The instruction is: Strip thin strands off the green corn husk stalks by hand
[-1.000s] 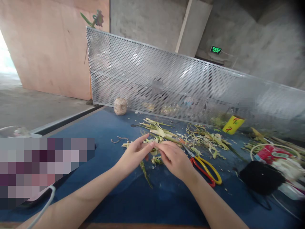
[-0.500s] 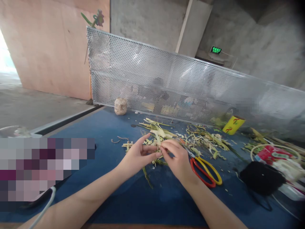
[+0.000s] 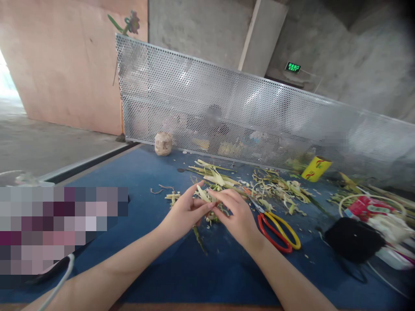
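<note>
A pale green-white strip of plant leaf or husk (image 3: 203, 193) tilts up to the left between my two hands, over the middle of the blue table. My left hand (image 3: 185, 212) is closed on its lower end, thumb against fingers. My right hand (image 3: 240, 214) meets it from the right, thumb and fingertips pinching the same strip; the exact contact is partly hidden. Beneath and behind my hands lie loose plant scraps (image 3: 212, 172). Just right of my right hand rest scissors (image 3: 281, 231) with one red and one yellow handle.
More shredded plant scraps (image 3: 280, 188) spread to the right. A yellow roll (image 3: 316, 169) and a whitish jar-like object (image 3: 163, 144) stand near the perforated metal screen (image 3: 201, 95). A black object (image 3: 353, 239) and a red packet (image 3: 369, 207) lie far right. A blurred-out item occupies the left.
The strip between my hands now leans left instead of standing nearly upright. My right fingers have stretched out leftward along it. The scissors and scraps stay put.
</note>
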A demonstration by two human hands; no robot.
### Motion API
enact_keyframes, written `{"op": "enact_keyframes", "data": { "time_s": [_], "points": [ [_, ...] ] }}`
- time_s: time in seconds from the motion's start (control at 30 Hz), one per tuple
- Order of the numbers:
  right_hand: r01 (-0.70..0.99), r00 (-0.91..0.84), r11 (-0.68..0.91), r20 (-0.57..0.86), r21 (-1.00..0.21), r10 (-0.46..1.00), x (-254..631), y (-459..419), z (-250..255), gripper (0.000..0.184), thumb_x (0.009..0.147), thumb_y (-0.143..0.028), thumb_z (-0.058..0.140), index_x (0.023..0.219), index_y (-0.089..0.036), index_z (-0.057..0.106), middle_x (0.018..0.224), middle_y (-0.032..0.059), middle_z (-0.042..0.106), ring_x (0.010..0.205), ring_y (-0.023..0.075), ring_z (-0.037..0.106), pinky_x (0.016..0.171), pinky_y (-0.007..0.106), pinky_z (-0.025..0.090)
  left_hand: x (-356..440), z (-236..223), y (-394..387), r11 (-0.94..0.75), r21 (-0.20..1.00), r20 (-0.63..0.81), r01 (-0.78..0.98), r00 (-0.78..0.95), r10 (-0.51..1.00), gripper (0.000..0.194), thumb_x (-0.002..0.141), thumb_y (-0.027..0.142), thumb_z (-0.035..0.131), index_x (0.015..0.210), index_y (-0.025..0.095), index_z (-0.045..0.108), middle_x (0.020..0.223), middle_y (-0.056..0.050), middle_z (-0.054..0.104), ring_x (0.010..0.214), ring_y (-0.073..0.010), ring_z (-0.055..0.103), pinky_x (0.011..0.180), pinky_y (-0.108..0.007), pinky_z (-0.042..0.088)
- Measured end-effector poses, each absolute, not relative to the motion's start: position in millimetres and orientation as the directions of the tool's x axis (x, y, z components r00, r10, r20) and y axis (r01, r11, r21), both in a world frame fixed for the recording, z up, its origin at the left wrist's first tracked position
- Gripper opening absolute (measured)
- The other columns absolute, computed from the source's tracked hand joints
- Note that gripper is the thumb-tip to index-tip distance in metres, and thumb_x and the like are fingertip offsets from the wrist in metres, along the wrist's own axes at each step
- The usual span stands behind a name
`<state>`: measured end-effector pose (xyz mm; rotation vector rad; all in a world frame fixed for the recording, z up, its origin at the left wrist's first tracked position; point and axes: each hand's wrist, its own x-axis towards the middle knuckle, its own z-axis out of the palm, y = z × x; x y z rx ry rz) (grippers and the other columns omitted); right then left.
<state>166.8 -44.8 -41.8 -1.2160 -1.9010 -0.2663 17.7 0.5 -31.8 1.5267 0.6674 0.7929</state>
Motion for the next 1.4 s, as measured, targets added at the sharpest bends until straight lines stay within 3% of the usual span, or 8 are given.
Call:
{"op": "enact_keyframes", "data": {
  "time_s": [0.23, 0.4, 0.57, 0.63, 0.73, 1.0, 1.27, 1.4],
  "points": [
    [0.746, -0.164, 0.55, 0.697, -0.375, 0.698, 162, -49, -38, 0.04, 0.075, -0.025, 0.056, 0.114, -0.023, 0.049, 0.087, 0.0039, 0.062, 0.083, 0.0176, 0.055, 0.079, 0.034, 0.045, 17, -32, 1, -0.111, 0.993, 0.107, -0.028, 0.583, 0.805, 0.059, 0.073, 0.035, 0.054, 0.124, 0.016, 0.031, 0.055, 0.005, 0.052, 0.045, -0.0079, 0.045, 0.044, -0.02, 0.035],
    [0.585, -0.053, 0.551, 0.649, -0.596, 0.759, 160, -46, -35, 0.033, 0.077, -0.023, 0.052, 0.11, -0.022, 0.05, 0.094, 0.0048, 0.063, 0.093, 0.0181, 0.056, 0.085, 0.038, 0.042, 18, -31, 2, -0.114, 0.993, 0.105, -0.026, 0.632, 0.768, 0.066, 0.071, 0.037, 0.055, 0.127, 0.015, 0.026, 0.059, 0.003, 0.056, 0.047, -0.0085, 0.046, 0.047, -0.022, 0.039],
    [0.449, 0.012, 0.525, 0.593, -0.723, 0.805, 166, -41, -35, 0.026, 0.076, -0.027, 0.055, 0.102, -0.022, 0.055, 0.083, 0.0016, 0.062, 0.078, 0.014, 0.059, 0.075, 0.031, 0.047, 19, -30, 1, -0.108, 0.994, 0.083, 0.003, 0.622, 0.779, 0.072, 0.071, 0.036, 0.057, 0.129, 0.016, 0.02, 0.056, 0.005, 0.054, 0.047, -0.0085, 0.046, 0.047, -0.022, 0.038],
    [0.468, -0.018, 0.546, 0.611, -0.694, 0.792, 168, -42, -33, 0.015, 0.079, -0.027, 0.051, 0.089, -0.022, 0.06, 0.081, 0.0016, 0.062, 0.077, 0.0136, 0.058, 0.073, 0.03, 0.047, 18, -31, 2, -0.102, 0.995, 0.071, 0.015, 0.614, 0.786, 0.073, 0.07, 0.036, 0.057, 0.129, 0.016, 0.02, 0.054, 0.006, 0.053, 0.045, -0.0085, 0.045, 0.047, -0.022, 0.037],
    [0.471, -0.103, 0.578, 0.609, -0.667, 0.787, 169, -45, -29, 0.022, 0.084, -0.027, 0.044, 0.075, -0.02, 0.062, 0.074, 0.0016, 0.061, 0.077, 0.0139, 0.057, 0.073, 0.029, 0.046, 18, -33, 3, -0.089, 0.996, 0.067, 0.007, 0.607, 0.792, 0.072, 0.069, 0.038, 0.058, 0.128, 0.016, 0.023, 0.051, 0.007, 0.051, 0.045, -0.0085, 0.045, 0.043, -0.02, 0.034],
    [0.519, -0.152, 0.603, 0.629, -0.606, 0.762, 169, -47, -27, 0.021, 0.085, -0.024, 0.044, 0.08, -0.022, 0.064, 0.074, 0.0014, 0.062, 0.074, 0.014, 0.057, 0.073, 0.029, 0.044, 18, -32, 2, -0.073, 0.997, 0.055, 0.005, 0.604, 0.795, 0.068, 0.07, 0.031, 0.057, 0.127, 0.013, 0.024, 0.048, 0.009, 0.047, 0.04, -0.0053, 0.037, 0.042, -0.019, 0.029],
    [0.786, -0.291, 0.592, 0.739, -0.178, 0.608, 178, -46, -30, 0.02, 0.082, -0.02, 0.051, 0.092, -0.03, 0.064, 0.083, 0.0, 0.065, 0.078, 0.0153, 0.056, 0.073, 0.034, 0.035, 17, -34, 3, -0.069, 0.997, 0.069, -0.023, 0.612, 0.788, 0.065, 0.07, 0.03, 0.055, 0.126, 0.014, 0.027, 0.047, 0.009, 0.044, 0.04, -0.0064, 0.036, 0.043, -0.02, 0.028],
    [0.826, -0.329, 0.56, 0.757, -0.058, 0.565, 177, -47, -31, 0.023, 0.082, -0.018, 0.05, 0.097, -0.031, 0.063, 0.082, -0.0002, 0.064, 0.076, 0.0144, 0.056, 0.074, 0.034, 0.032, 17, -33, 3, -0.087, 0.996, 0.08, -0.018, 0.605, 0.792, 0.064, 0.07, 0.03, 0.055, 0.125, 0.013, 0.029, 0.044, 0.01, 0.042, 0.04, -0.0066, 0.036, 0.043, -0.02, 0.028]
  ]
}}
